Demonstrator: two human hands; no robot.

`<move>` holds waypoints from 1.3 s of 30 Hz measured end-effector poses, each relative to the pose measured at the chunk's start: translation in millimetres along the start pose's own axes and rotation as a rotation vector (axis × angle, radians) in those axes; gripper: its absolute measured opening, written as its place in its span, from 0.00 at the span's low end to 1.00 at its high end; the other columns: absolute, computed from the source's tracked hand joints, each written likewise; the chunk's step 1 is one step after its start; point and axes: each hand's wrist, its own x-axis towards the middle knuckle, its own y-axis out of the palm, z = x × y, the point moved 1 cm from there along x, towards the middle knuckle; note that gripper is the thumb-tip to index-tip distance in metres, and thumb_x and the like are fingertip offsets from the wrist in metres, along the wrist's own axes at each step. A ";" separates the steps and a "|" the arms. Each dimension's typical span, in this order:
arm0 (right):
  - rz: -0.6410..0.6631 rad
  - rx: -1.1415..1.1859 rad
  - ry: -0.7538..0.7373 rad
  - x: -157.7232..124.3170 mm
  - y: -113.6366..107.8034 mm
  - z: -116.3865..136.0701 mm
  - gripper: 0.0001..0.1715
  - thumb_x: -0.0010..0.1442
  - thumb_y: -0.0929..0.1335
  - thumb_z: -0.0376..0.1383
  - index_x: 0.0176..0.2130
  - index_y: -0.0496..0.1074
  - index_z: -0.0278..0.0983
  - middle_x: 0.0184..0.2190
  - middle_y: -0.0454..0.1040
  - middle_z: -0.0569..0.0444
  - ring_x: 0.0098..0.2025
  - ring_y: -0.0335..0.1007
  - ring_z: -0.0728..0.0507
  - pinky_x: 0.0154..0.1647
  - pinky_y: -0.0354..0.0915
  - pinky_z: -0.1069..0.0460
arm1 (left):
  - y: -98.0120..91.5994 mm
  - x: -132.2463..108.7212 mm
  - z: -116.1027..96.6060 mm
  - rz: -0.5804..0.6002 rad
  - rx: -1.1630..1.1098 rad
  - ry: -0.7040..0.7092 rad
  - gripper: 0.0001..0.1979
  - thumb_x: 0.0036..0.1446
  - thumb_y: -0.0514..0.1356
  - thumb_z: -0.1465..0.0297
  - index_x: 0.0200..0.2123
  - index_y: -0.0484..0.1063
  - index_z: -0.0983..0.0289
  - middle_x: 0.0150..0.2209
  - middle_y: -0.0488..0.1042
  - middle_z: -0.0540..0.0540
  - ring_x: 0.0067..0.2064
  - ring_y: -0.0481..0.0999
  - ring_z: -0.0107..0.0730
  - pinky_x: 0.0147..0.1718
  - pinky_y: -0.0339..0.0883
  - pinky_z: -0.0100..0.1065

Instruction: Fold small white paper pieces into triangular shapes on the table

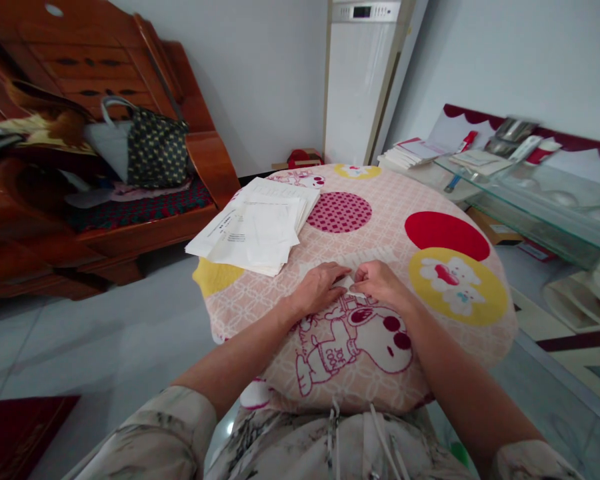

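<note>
Both hands work at a sheet of paper (367, 256) lying on the patterned tablecloth (290, 300), close to its cartoon dog print. My left hand (324, 285) bends over the sheet's left part, fingers pressed on the paper. At the sheet's near edge, my right hand (379, 283) pinches a small white folded part (347, 283) between thumb and fingers. The fold sits between the two hands, and its exact shape is partly hidden by the fingers. Up and to the left lies a loose stack of printed papers (253, 227), apart from both hands.
A carved wooden sofa (200, 153) with a checked handbag (157, 147) stands at the left. On the right is a glass shelf (540, 200) with papers and metal containers (513, 133). A tall white air conditioner (357, 80) stands behind the table.
</note>
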 end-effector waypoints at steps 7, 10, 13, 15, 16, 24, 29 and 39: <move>-0.083 0.016 -0.224 -8.5 -2.7 -10.2 0.05 0.48 0.73 0.33 0.28 0.75 0.35 0.22 0.72 0.57 0.26 0.65 0.48 0.29 0.57 0.53 | 1.7 7.4 -3.1 0.002 -0.193 -0.157 0.27 0.49 0.64 0.77 0.55 0.73 0.64 0.38 0.77 0.53 0.38 0.74 0.33 0.41 0.68 0.35; -0.019 0.176 -0.254 -6.6 -2.4 -15.7 0.09 0.49 0.73 0.38 0.26 0.74 0.34 0.21 0.70 0.58 0.25 0.63 0.49 0.27 0.55 0.54 | 4.0 9.9 -0.2 -0.004 -0.536 -0.209 0.24 0.51 0.63 0.76 0.53 0.73 0.66 0.32 0.74 0.49 0.31 0.71 0.27 0.33 0.65 0.30; 0.070 0.423 -0.197 -4.6 -1.1 -20.5 0.15 0.52 0.72 0.43 0.25 0.73 0.34 0.17 0.67 0.59 0.21 0.58 0.51 0.22 0.51 0.54 | 3.3 15.6 1.4 0.009 -0.920 -0.277 0.21 0.52 0.65 0.73 0.51 0.72 0.69 0.29 0.73 0.49 0.27 0.71 0.24 0.27 0.63 0.27; 0.106 0.582 -0.134 -4.7 -1.1 -21.9 0.17 0.50 0.73 0.45 0.26 0.73 0.33 0.16 0.67 0.58 0.19 0.57 0.51 0.21 0.50 0.55 | -0.4 19.9 2.1 0.022 -1.069 -0.324 0.21 0.51 0.68 0.69 0.49 0.74 0.69 0.29 0.75 0.50 0.26 0.71 0.23 0.26 0.62 0.25; 0.116 0.645 -0.110 -5.1 -1.4 -22.1 0.17 0.49 0.73 0.46 0.26 0.74 0.33 0.16 0.68 0.57 0.18 0.58 0.51 0.20 0.51 0.55 | -3.0 21.7 2.5 0.030 -1.112 -0.339 0.20 0.51 0.69 0.67 0.47 0.75 0.69 0.29 0.75 0.51 0.26 0.72 0.23 0.26 0.63 0.25; 0.117 0.778 -0.072 -6.2 -4.4 -22.8 0.16 0.46 0.75 0.44 0.25 0.74 0.33 0.17 0.72 0.55 0.17 0.62 0.50 0.19 0.56 0.55 | -16.3 17.3 7.7 0.158 -1.138 -0.375 0.21 0.49 0.71 0.56 0.36 0.79 0.69 0.29 0.80 0.56 0.27 0.78 0.28 0.29 0.73 0.29; 0.145 0.748 -0.064 -8.1 -2.0 -16.2 0.15 0.48 0.74 0.43 0.27 0.74 0.33 0.17 0.72 0.55 0.17 0.62 0.51 0.19 0.56 0.56 | -7.0 12.5 -1.6 0.221 -1.028 -0.421 0.10 0.48 0.70 0.70 0.31 0.75 0.69 0.23 0.76 0.51 0.22 0.75 0.24 0.22 0.68 0.24; 0.145 0.720 -0.069 -6.1 3.3 -15.8 0.16 0.49 0.73 0.44 0.28 0.73 0.33 0.17 0.72 0.55 0.17 0.64 0.50 0.18 0.58 0.56 | -1.0 11.7 -5.4 0.207 -0.912 -0.415 0.04 0.49 0.64 0.72 0.27 0.73 0.68 0.20 0.73 0.50 0.19 0.71 0.23 0.18 0.64 0.23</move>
